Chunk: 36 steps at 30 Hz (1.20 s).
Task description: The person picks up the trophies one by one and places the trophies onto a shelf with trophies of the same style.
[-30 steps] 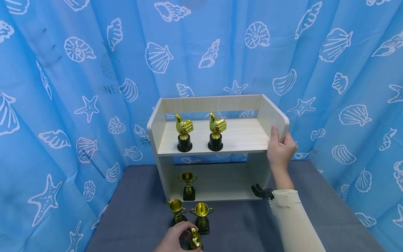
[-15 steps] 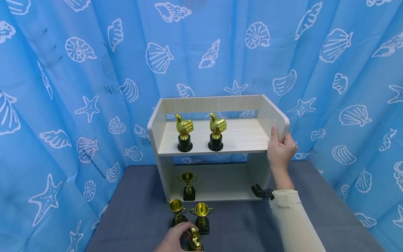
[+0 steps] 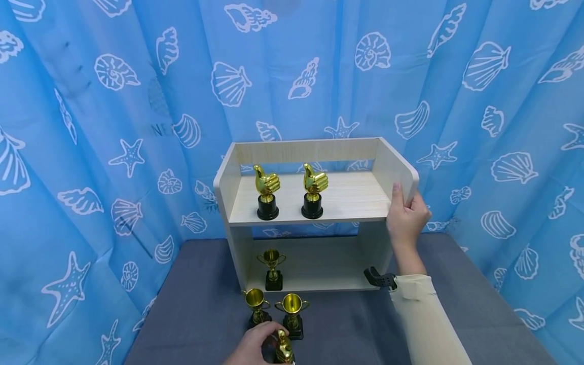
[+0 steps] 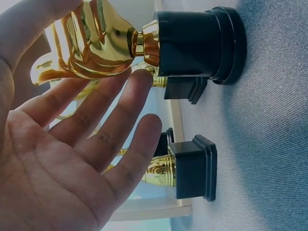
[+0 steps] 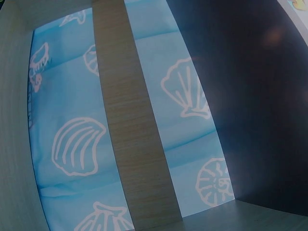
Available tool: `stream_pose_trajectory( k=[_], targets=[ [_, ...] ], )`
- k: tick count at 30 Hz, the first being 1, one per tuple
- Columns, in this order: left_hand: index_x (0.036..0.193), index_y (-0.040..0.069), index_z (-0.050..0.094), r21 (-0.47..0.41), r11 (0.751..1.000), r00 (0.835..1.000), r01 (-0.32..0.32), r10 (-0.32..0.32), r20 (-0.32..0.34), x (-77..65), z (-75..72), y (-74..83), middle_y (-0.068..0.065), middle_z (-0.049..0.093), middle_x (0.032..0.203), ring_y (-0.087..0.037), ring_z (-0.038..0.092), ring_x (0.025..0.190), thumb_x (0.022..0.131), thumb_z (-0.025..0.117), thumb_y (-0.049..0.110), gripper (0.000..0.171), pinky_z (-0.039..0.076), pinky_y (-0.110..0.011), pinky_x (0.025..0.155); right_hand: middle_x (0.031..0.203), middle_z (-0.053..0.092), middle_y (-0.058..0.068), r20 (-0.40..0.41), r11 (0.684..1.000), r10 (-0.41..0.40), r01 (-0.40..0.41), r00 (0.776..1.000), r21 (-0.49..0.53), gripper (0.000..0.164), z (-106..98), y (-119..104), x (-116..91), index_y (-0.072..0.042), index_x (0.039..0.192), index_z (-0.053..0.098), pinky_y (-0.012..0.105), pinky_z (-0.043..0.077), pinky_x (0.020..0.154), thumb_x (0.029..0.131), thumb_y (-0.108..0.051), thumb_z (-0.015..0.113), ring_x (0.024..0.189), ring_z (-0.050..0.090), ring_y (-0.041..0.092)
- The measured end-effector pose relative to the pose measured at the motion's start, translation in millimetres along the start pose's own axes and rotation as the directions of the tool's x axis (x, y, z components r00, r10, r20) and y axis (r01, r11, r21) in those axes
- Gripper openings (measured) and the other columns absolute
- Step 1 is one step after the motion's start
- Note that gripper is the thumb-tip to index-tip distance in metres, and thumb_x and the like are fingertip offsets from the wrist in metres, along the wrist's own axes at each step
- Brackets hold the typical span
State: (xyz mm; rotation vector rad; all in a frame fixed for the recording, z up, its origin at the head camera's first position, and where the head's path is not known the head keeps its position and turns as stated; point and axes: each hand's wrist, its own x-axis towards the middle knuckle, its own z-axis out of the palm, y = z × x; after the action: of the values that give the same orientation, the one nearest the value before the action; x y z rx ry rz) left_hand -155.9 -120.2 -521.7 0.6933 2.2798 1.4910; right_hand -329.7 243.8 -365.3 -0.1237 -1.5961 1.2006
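Two hands work around a shelf (image 3: 351, 195). At its three o'clock, the right hand (image 3: 406, 218) grips the side panel. At six o'clock in the head view, the left hand (image 3: 255, 347) curls round a gold thumbs-up trophy (image 3: 285, 349) standing on grey cloth (image 3: 342, 324); how firmly, I cannot tell. From the trophy, one gold cup (image 3: 256, 304) stands at eleven o'clock, another cup (image 3: 292, 309) at twelve.

This was a small curtained-off booth; whether it sat inside a home, a lab or an office could not be told. Blue curtains (image 3: 187, 50) printed with white shells (image 3: 230, 83) and starfish (image 3: 126, 157) hung round the back and both sides, closing in a grey cloth (image 3: 347, 329) where a pale shelf (image 3: 351, 187) stood.
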Motion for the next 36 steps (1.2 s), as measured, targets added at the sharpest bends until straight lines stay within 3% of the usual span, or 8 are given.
stream_pose_trajectory(
  k=[8, 17, 25, 30, 33, 36],
  targets=[
    [0.12, 0.006, 0.064, 0.023, 1.0, 0.999, -0.009, 0.008, 0.042, 1.7, -1.3, -1.3, 0.008, 0.063, 0.102, -0.001, 0.06, 0.085, 0.085, 0.078, 0.033, 0.046, 0.054, -0.027, 0.072, 0.111, 0.074, 0.007, -0.001, 1.0, -0.009, 0.009, 1.0, -0.001, 0.042, -0.8, -4.1, -0.8, -0.004, 0.111, 0.073, 0.033, 0.057, 0.089, 0.092, -0.041, 0.067, 0.106, 0.07, 0.013],
    [0.12, 0.006, 0.064, 0.011, 1.0, 1.0, 0.009, -0.009, 0.021, 2.5, 0.3, 8.9, 0.005, 0.063, 0.103, -0.001, 0.06, 0.083, 0.084, 0.078, 0.032, 0.047, 0.054, -0.03, 0.071, 0.112, 0.074, 0.006, 0.013, 1.0, 0.004, -0.004, 1.0, 0.002, 0.044, -2.7, -6.9, -1.9, -0.005, 0.112, 0.073, 0.036, 0.057, 0.089, 0.092, -0.044, 0.066, 0.107, 0.07, 0.013],
    [0.122, 0.01, 0.063, 0.032, 0.999, 0.998, 0.027, -0.029, 0.054, 5.2, -1.0, 4.4, 0.005, 0.063, 0.106, -0.002, 0.061, 0.087, 0.085, 0.076, 0.038, 0.048, 0.055, -0.028, 0.075, 0.112, 0.074, 0.005, 0.012, 1.0, 0.012, -0.012, 1.0, -0.006, 0.045, -3.6, -5.2, -2.6, -0.006, 0.113, 0.073, 0.036, 0.057, 0.088, 0.092, -0.045, 0.066, 0.106, 0.07, 0.012],
    [0.124, 0.009, 0.063, 0.016, 0.999, 0.999, -0.029, 0.028, 0.044, 7.6, 1.7, -8.4, 0.003, 0.063, 0.107, -0.004, 0.062, 0.087, 0.085, 0.077, 0.033, 0.048, 0.055, -0.029, 0.072, 0.113, 0.074, 0.004, 0.017, 1.0, 0.02, -0.02, 1.0, -0.004, 0.045, -3.8, -4.9, -2.7, -0.005, 0.112, 0.073, 0.037, 0.057, 0.089, 0.092, -0.045, 0.066, 0.107, 0.07, 0.013],
    [0.126, 0.011, 0.061, 0.05, 0.997, 0.997, -0.062, 0.059, 0.059, 9.2, 2.8, -17.4, 0.004, 0.062, 0.109, -0.003, 0.062, 0.088, 0.087, 0.074, 0.035, 0.048, 0.054, -0.027, 0.071, 0.113, 0.074, 0.003, 0.022, 1.0, 0.028, -0.028, 0.999, -0.004, 0.045, -3.8, -5.1, -2.7, -0.006, 0.112, 0.073, 0.036, 0.057, 0.089, 0.091, -0.046, 0.066, 0.107, 0.069, 0.013],
    [0.125, 0.008, 0.062, 0.021, 0.999, 0.998, -0.049, 0.048, 0.041, 7.1, 3.2, -8.2, 0.003, 0.062, 0.108, -0.003, 0.062, 0.088, 0.085, 0.076, 0.036, 0.05, 0.054, -0.027, 0.072, 0.113, 0.074, 0.003, 0.024, 1.0, 0.028, -0.028, 0.999, -0.007, 0.046, -3.8, -5.4, -2.4, -0.006, 0.112, 0.073, 0.035, 0.057, 0.089, 0.091, -0.046, 0.065, 0.107, 0.069, 0.012]
  ],
)
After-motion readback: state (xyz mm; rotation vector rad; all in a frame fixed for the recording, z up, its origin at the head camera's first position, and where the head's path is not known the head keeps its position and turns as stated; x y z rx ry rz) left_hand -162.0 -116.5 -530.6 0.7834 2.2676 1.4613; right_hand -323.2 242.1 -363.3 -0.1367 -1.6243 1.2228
